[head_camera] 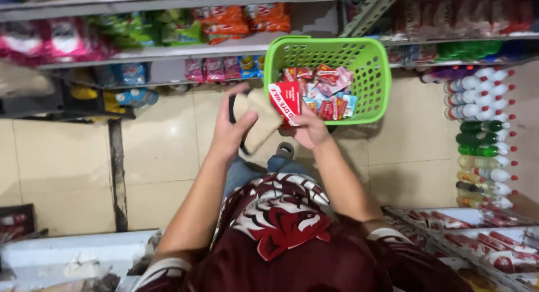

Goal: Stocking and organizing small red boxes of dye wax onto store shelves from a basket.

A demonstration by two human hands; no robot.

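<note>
1. Looking down from the head camera, I see my left hand (229, 132) closed around a flat beige packet (257, 121), thumb on top, with a dark strap or handle showing just behind the fingers.
2. My right hand (310, 129) grips a red and white box (286, 101) by its lower edge, holding it tilted at the near rim of the green basket (370, 73).
3. The basket sits in front of me above the floor, between the two hands and the shelves; I cannot tell what carries it.
4. Inside the basket lies a heap of small red and pink sachets (328, 90), and the box touches the near side of that heap.
5. The beige packet is just beside the box, to its left, outside the basket.
6. Ahead, the shelves (168, 50) hold green, orange and pink bags.
7. On the right, a row of bottles (483, 135) with white and red caps lines a rack, well apart from both hands.
8. Below me is the pale tiled floor (163, 151), and I see a sandalled foot (284, 151) under the basket.
</note>
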